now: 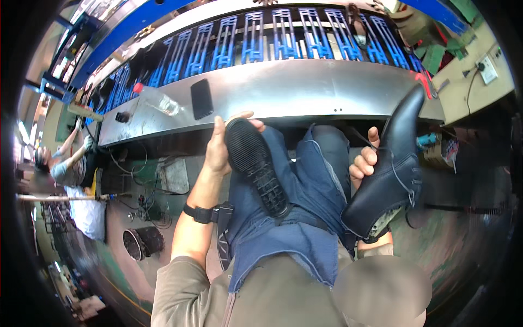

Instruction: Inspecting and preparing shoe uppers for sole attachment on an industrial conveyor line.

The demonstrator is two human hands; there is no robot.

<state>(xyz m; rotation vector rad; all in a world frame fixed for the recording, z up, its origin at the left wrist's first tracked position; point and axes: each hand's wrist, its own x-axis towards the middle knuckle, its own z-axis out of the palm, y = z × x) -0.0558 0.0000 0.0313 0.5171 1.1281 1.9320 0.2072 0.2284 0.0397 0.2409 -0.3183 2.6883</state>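
While the person sits with a blue apron (283, 242) over the lap, both hands are occupied with black footwear. Near the middle of the view, the left hand (217, 150) grips a long black sole with cross ribs and a grid-patterned heel (256, 166), its thumb up along one edge and its fingertips curling round the broad end. That sole's broad end points toward eleven o'clock, its narrow end toward five; whether an upper is attached beneath cannot be told. At three o'clock, the right hand (364, 162) clasps a smooth black leather-like shoe with grey laces (388, 171), its fingers bent against the near side and its palm hidden behind. The shoe's toe points toward one o'clock, and the laces hang loosely on its outer side. The sole and the shoe are well apart.

From ten to two o'clock runs a brushed metal ledge (283, 90). Toward ten o'clock lie a clear plastic bottle with a red cap (160, 102) and, just beside it, a dark rectangular phone (202, 99). Blue metal racks (253, 38) stand at twelve, a dark round bucket (143, 243) at eight, and a co-worker (66, 168) at nine.
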